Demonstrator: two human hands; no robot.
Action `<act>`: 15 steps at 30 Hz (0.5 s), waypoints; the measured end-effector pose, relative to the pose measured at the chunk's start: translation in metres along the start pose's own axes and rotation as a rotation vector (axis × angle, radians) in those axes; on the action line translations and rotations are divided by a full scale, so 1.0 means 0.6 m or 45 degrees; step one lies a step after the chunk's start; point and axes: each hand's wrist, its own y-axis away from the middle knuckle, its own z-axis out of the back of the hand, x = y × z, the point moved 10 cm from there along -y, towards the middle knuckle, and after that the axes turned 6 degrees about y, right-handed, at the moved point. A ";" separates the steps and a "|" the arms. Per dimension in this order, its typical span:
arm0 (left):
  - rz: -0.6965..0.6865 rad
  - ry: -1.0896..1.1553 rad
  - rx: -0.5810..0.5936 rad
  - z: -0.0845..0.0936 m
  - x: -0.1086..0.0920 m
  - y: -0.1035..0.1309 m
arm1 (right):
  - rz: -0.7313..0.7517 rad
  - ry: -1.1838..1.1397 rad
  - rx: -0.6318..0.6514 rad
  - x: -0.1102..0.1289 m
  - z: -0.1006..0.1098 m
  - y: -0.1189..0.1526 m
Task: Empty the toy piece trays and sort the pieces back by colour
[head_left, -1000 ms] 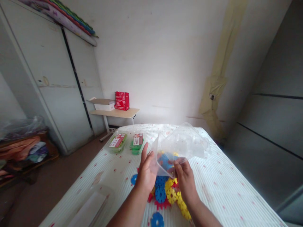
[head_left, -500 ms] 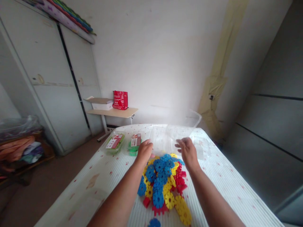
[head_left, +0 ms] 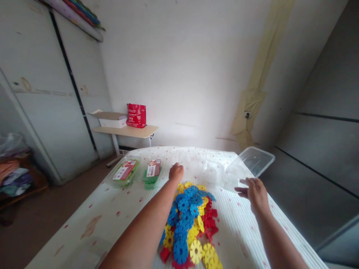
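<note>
A heap of blue (head_left: 183, 220), yellow (head_left: 195, 251) and red plastic pieces (head_left: 209, 224) lies mid-table. My left hand (head_left: 176, 172) is closed just beyond the heap; whatever its fingers may hold is hidden. Off to the right, my right hand (head_left: 254, 190) has its fingers apart and holds nothing, beside a clear plastic container (head_left: 234, 172) whose lid (head_left: 256, 160) stands raised. Left of my left hand are two labelled clear boxes, one with light green pieces (head_left: 125, 173), one with darker green pieces (head_left: 152, 173).
The table (head_left: 123, 209) has a white ribbed, red-spotted cover. Another clear container (head_left: 84, 257) sits at the near left. Behind, a small desk (head_left: 140, 131) holds a red bag (head_left: 136, 116) and a white box (head_left: 112, 121).
My right hand has moved right, away from the heap, and the clear container with its lid now sits further right. My left hand has closed. The view has shifted slightly.
</note>
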 end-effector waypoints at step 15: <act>-0.142 -0.332 0.064 -0.057 -0.006 -0.019 | 0.326 0.741 -0.072 -0.038 0.011 -0.072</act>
